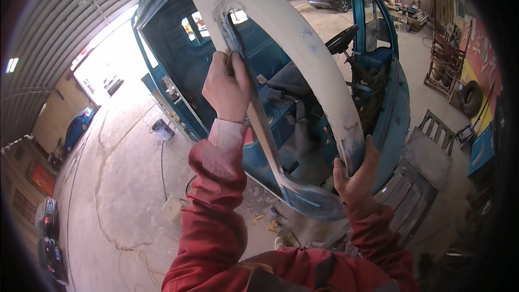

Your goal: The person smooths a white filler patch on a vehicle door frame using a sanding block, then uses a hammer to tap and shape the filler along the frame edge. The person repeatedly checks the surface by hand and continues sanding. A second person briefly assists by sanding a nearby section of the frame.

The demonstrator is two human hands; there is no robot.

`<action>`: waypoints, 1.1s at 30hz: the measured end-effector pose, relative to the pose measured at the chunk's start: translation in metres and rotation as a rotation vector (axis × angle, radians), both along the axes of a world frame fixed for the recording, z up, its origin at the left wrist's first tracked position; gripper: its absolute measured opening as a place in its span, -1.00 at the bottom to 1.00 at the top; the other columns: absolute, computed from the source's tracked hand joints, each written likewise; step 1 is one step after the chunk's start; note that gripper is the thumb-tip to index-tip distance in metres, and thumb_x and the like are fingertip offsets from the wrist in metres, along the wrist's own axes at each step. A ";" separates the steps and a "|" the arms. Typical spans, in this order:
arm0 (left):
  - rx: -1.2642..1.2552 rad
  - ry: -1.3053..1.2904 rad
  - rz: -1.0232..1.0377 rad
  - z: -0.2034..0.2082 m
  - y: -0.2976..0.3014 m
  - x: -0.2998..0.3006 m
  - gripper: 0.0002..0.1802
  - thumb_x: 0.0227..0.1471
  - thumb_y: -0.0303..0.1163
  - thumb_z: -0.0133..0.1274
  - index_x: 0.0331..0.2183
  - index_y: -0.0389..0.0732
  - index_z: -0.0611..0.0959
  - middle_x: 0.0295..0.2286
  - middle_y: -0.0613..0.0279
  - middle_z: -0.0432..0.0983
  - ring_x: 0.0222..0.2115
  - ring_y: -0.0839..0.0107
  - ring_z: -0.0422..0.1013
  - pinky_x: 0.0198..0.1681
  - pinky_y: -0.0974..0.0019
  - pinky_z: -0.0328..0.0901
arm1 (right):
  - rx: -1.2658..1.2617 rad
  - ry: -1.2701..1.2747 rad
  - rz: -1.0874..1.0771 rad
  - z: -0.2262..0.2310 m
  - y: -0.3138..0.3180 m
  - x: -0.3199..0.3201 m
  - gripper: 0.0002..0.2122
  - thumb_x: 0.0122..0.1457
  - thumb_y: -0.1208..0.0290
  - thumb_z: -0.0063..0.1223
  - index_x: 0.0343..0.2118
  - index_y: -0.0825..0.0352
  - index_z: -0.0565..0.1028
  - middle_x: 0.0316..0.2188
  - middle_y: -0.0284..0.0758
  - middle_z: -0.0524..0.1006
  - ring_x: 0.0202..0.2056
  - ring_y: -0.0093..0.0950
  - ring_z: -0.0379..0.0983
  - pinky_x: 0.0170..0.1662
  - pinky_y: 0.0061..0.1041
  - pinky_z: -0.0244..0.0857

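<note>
The right hand (358,176) grips the primed door frame (303,38) at its lower edge to steady it, while the left hand (227,87) presses a sanding pad (233,37) against the inner rim.

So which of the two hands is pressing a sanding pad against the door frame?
The left hand, raised high on the grey-filled door frame, presses the pad there. The right hand only grips the frame's lower edge, with no pad.

Both hands (292,130) on grey-primed door frame (303,48).
</note>
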State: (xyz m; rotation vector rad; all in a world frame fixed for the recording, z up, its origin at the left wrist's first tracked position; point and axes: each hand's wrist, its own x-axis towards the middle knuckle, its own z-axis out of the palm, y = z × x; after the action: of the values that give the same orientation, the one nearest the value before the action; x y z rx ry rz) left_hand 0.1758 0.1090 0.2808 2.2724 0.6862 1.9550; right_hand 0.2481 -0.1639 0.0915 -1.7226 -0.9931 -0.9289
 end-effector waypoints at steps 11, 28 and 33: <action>0.129 -0.061 0.008 0.009 -0.003 -0.001 -0.78 0.18 -0.25 0.08 -0.41 -0.18 0.50 -0.52 -0.01 0.53 -0.47 -0.10 0.50 -0.45 0.04 0.35 | 0.030 0.002 0.052 -0.003 0.000 0.004 -0.21 0.09 0.39 0.29 0.31 0.55 0.10 0.07 0.14 0.36 -0.02 0.07 0.38 0.05 -0.05 0.32; 0.198 -0.037 0.015 0.006 -0.005 -0.001 -0.82 0.14 -0.30 0.11 -0.41 -0.17 0.51 -0.51 0.05 0.53 -0.48 -0.06 0.50 -0.47 0.06 0.35 | 0.041 -0.009 0.041 -0.003 -0.002 0.004 -0.22 0.10 0.38 0.30 0.31 0.56 0.12 0.03 0.13 0.37 -0.04 0.05 0.40 0.01 -0.09 0.34; 0.288 -0.118 -0.002 0.030 0.012 0.004 -0.78 0.16 -0.26 0.09 -0.42 -0.19 0.50 -0.52 0.01 0.52 -0.46 -0.09 0.50 -0.47 0.01 0.33 | 0.043 0.028 0.079 -0.005 -0.002 0.004 -0.21 0.12 0.37 0.29 0.32 0.56 0.09 0.06 0.14 0.35 -0.02 0.04 0.39 0.04 -0.09 0.32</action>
State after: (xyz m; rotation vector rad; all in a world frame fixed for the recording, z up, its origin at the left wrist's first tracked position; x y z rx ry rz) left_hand 0.1798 0.1209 0.3108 2.2776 0.4135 2.2965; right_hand 0.2521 -0.1658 0.0865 -1.6449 -1.0088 -0.8665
